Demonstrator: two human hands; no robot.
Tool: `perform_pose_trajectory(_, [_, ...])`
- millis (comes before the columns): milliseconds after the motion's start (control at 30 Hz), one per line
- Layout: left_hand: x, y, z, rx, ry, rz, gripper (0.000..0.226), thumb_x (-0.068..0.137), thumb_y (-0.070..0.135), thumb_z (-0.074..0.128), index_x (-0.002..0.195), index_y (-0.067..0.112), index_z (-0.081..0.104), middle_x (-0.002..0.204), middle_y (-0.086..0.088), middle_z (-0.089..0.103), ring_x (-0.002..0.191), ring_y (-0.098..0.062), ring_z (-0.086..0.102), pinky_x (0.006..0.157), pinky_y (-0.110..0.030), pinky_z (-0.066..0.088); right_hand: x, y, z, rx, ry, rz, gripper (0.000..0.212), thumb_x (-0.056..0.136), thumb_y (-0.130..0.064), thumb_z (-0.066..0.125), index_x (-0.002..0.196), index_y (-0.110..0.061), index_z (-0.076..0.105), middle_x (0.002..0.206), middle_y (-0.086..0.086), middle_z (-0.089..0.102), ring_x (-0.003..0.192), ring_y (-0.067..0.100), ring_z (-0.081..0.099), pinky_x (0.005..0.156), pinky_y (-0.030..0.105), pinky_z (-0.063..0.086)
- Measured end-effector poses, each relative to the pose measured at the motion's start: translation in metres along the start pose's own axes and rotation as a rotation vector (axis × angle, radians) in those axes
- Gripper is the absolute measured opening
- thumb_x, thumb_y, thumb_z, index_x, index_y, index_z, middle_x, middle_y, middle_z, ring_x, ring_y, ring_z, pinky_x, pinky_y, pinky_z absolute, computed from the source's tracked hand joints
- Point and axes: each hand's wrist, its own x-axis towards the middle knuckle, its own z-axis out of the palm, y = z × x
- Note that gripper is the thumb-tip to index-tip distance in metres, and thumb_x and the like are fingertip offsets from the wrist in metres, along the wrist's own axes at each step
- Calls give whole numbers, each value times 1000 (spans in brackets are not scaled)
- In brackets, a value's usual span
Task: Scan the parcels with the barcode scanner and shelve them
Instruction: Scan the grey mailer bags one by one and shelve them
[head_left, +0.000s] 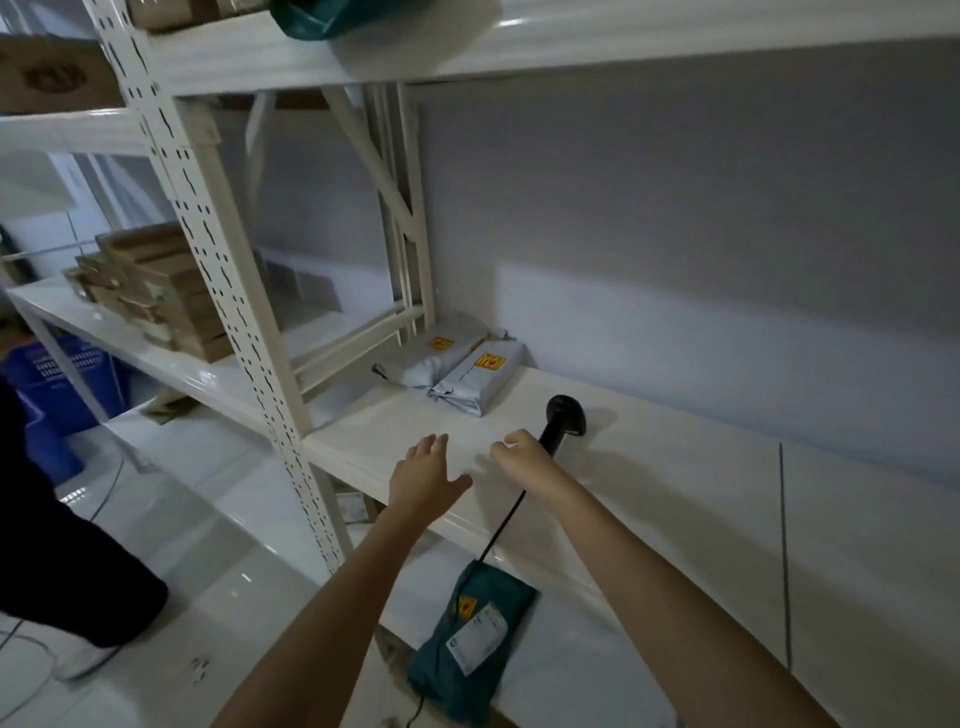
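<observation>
My right hand (522, 453) grips the handle of a black barcode scanner (563, 420), whose head rests over the white shelf (675, 499); its cable trails down past the shelf edge. My left hand (423, 475) hovers over the shelf's front edge with fingers spread, holding nothing. Two grey parcels (457, 364) with yellow stickers lie side by side at the back left of this shelf. A green parcel (470, 639) with a white label lies on the lower shelf below my arms.
A white perforated upright (228, 291) stands left of the shelf. Stacked cardboard boxes (156, 291) sit on the neighbouring shelf. A blue crate (52, 384) stands on the floor at left, beside a dark-clothed person (62, 571). Another green parcel (322, 18) overhangs the shelf above.
</observation>
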Motion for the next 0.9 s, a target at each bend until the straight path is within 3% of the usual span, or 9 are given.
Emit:
perform_pose_trajectory(100, [37, -1, 0, -6, 22, 16, 75, 87, 44, 58, 145, 9, 28, 152, -12, 31, 135, -30, 34, 105, -41, 35, 40, -9, 4, 51, -2, 15, 25, 90, -32, 41, 108, -17, 48, 98, 0, 44, 86, 17, 47, 77, 28, 35])
perform_pose_trajectory(200, [76, -5, -2, -12, 35, 20, 74, 86, 42, 60, 144, 7, 30, 149, -14, 34, 133, -31, 36, 103, -41, 36, 80, -18, 4, 96, 20, 18, 17, 92, -27, 43, 99, -12, 49, 94, 6, 49, 82, 19, 49, 74, 30, 41])
perform_pose_trajectory(300, [108, -8, -4, -25, 0, 11, 75, 86, 42, 60, 145, 8, 28, 150, -13, 32, 134, -31, 34, 104, -41, 34, 111, -29, 3, 127, 24, 35, 16, 93, -27, 44, 90, -12, 50, 75, 2, 49, 67, 13, 48, 66, 31, 44])
perform_pose_trajectory(400, [137, -9, -2, -54, -33, -11, 75, 86, 44, 61, 143, 7, 29, 150, -14, 32, 133, -32, 37, 104, -41, 35, 138, -36, 1, 195, 18, 91, 12, 89, -17, 45, 98, -12, 51, 76, 0, 49, 68, 11, 47, 68, 30, 46])
perform_pose_trajectory(533, [164, -10, 6, -99, -62, -31, 77, 84, 42, 64, 140, 2, 30, 146, -20, 33, 131, -36, 37, 103, -44, 36, 160, -40, 3, 280, 61, 182, 13, 86, -10, 44, 99, -11, 49, 85, 9, 53, 74, 20, 51, 64, 29, 46])
perform_pose_trajectory(667, [184, -11, 16, -88, -64, -47, 77, 79, 50, 66, 132, 2, 37, 136, -21, 41, 126, -36, 41, 99, -44, 39, 172, -36, 7, 342, 74, 231, 13, 88, -12, 42, 94, -6, 52, 76, 13, 56, 73, 26, 54, 66, 29, 42])
perform_pose_trajectory(800, [203, -10, 21, -26, -27, -78, 81, 75, 60, 64, 130, 5, 40, 134, -18, 45, 124, -33, 44, 94, -43, 43, 183, -30, 9, 432, 98, 230, 18, 89, -13, 42, 99, -5, 55, 92, 17, 60, 87, 28, 58, 80, 35, 50])
perform_pose_trajectory(900, [215, -9, 26, 39, -43, -60, 87, 74, 67, 59, 133, 7, 38, 138, -17, 42, 128, -33, 40, 98, -43, 40, 188, -28, 11, 478, 114, 246, 16, 89, -12, 42, 94, -6, 56, 93, 17, 60, 87, 27, 58, 92, 41, 50])
